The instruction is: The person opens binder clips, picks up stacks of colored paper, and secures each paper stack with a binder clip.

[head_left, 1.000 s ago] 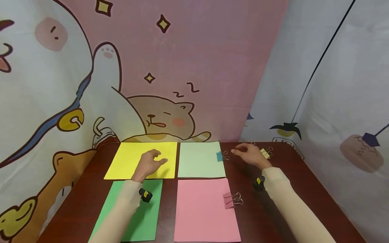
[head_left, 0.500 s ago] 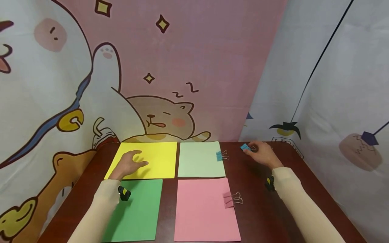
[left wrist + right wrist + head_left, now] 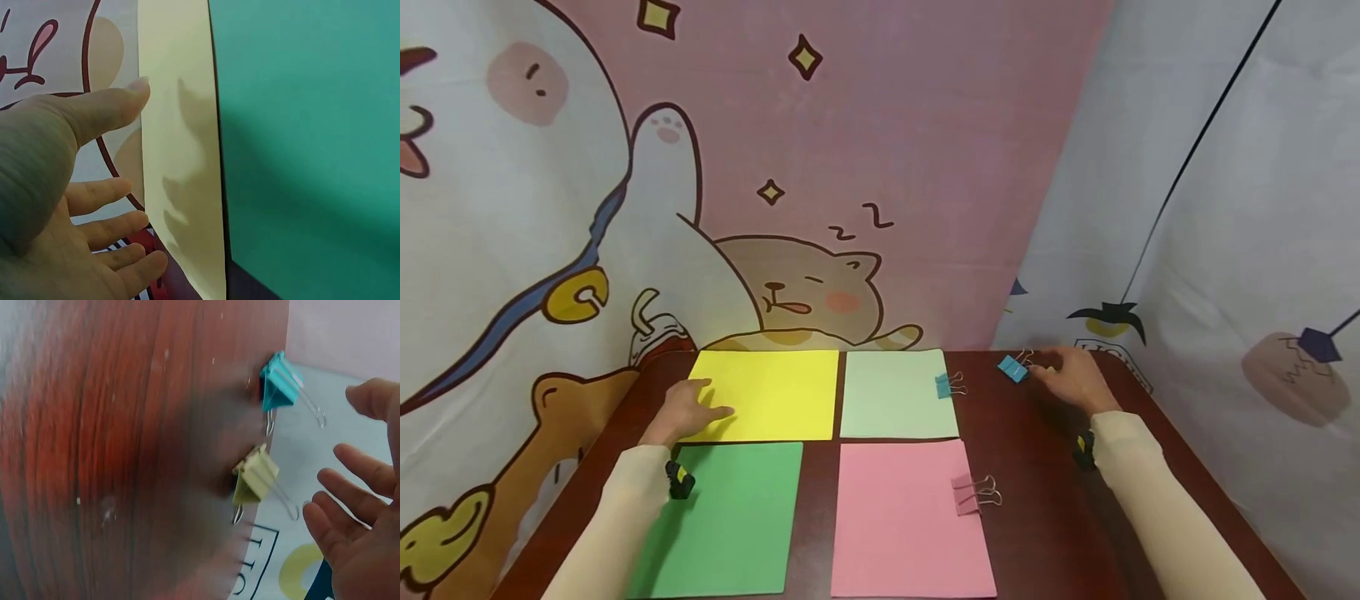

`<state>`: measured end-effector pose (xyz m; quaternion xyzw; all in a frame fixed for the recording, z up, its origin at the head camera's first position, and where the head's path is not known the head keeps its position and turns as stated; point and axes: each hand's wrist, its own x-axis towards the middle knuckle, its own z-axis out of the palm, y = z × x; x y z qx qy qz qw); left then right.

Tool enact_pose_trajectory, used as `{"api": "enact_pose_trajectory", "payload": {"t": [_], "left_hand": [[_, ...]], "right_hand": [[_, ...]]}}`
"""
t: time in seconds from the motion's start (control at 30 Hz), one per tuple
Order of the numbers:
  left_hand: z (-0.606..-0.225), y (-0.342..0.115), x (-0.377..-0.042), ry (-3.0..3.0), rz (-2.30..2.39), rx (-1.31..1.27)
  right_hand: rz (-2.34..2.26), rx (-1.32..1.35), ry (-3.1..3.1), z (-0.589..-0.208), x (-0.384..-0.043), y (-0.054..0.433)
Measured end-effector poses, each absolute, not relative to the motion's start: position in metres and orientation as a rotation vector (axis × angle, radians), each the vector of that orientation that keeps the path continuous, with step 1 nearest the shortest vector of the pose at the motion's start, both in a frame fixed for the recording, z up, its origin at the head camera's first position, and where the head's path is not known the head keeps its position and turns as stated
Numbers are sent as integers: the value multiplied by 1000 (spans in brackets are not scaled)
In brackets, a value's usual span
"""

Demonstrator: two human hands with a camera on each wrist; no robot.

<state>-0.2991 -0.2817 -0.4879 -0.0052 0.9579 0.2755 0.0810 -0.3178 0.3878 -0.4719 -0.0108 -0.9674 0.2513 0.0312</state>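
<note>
My left hand [image 3: 685, 410] hovers over the left part of the yellow paper [image 3: 782, 392], fingers spread and holding nothing. In the left wrist view, the thumb and fingers of that hand [image 3: 81, 206] are apart, beside the yellow sheet [image 3: 181, 125]. At the far right of the table, my right hand [image 3: 1071, 379] is just right of a blue binder clip [image 3: 1015, 368]. The right wrist view has the hand [image 3: 369, 500] relaxed, with a gap between it and the blue clip [image 3: 281, 384]. A yellow binder clip [image 3: 256, 478] stands near its fingers; the hand hides it in the head view.
A pale green sheet [image 3: 895, 396] carries a blue clip [image 3: 945, 385] on its right edge. Nearer, a pink sheet [image 3: 910, 525] bears a pink clip [image 3: 967, 495]. A green sheet [image 3: 730, 525] lies at front left. A printed cloth [image 3: 925, 167] hangs behind the table.
My left hand has moved left across the yellow paper. My right hand has shifted right, away from the loose blue clip, which was at its fingertips and now sits turned, apart from them.
</note>
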Motion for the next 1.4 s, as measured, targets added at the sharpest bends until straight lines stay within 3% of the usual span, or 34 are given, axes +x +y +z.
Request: {"api": "enact_pose_trajectory", "payload": {"t": [0.5, 1.4], "left_hand": [[-487, -283, -304, 2885, 624, -61], [-474, -276, -327, 2751, 515, -532]], "right_hand": [[596, -251, -3101, -476, -326, 422], [681, -346, -3034, -480, -329, 419]]}}
